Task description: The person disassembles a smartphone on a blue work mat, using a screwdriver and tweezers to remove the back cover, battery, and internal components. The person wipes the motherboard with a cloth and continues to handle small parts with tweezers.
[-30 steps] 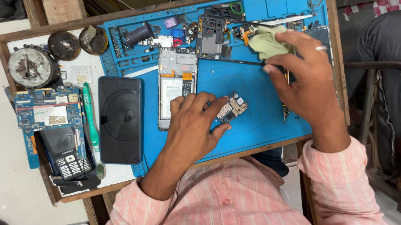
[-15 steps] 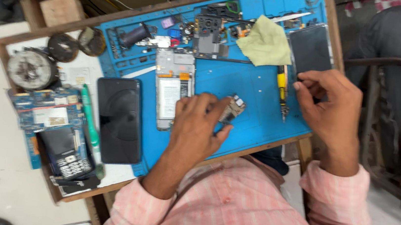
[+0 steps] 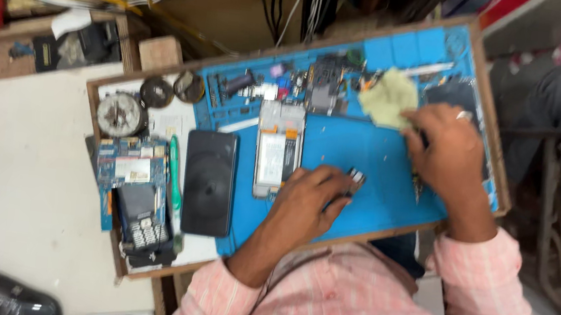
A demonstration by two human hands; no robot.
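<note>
The left hand [image 3: 307, 202] pins a small component [image 3: 356, 177] flat on the blue mat [image 3: 365, 145] with curled fingers, steadying it, while the right hand [image 3: 444, 150] rests by the yellow cloth [image 3: 388, 96], fingers bent, grip unclear.

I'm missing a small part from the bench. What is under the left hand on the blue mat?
A small dark and silver component pokes out past the left hand, resting on the blue mat. The rest of it, and whatever lies beneath the palm, is covered.
</note>
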